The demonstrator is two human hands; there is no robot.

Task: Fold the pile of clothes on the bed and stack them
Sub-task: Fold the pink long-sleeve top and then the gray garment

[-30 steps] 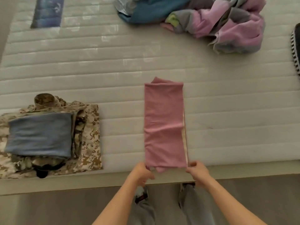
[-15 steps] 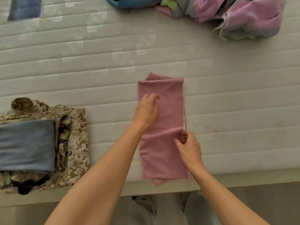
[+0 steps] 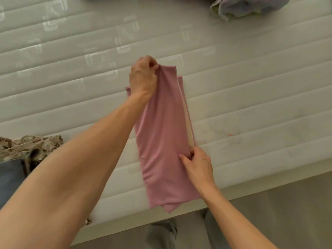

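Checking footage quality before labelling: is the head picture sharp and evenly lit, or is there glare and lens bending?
Head view: soft, even light, no hard shadows; glare patches on the white quilted mattress, whose seams bow from the wide lens; the folded pink garment reads clearly; the crumpled pastel clothes pile is blurred.

Left arm (image 3: 80,168) bare, stretched well forward. Left hand (image 3: 143,78) knuckles up, fingers (image 3: 150,62) curled, pinching cloth (image 3: 161,132) at its far end. Right arm (image 3: 233,218) nearer the body. Right hand (image 3: 198,164) pinches the cloth's right edge between thumb and fingers.
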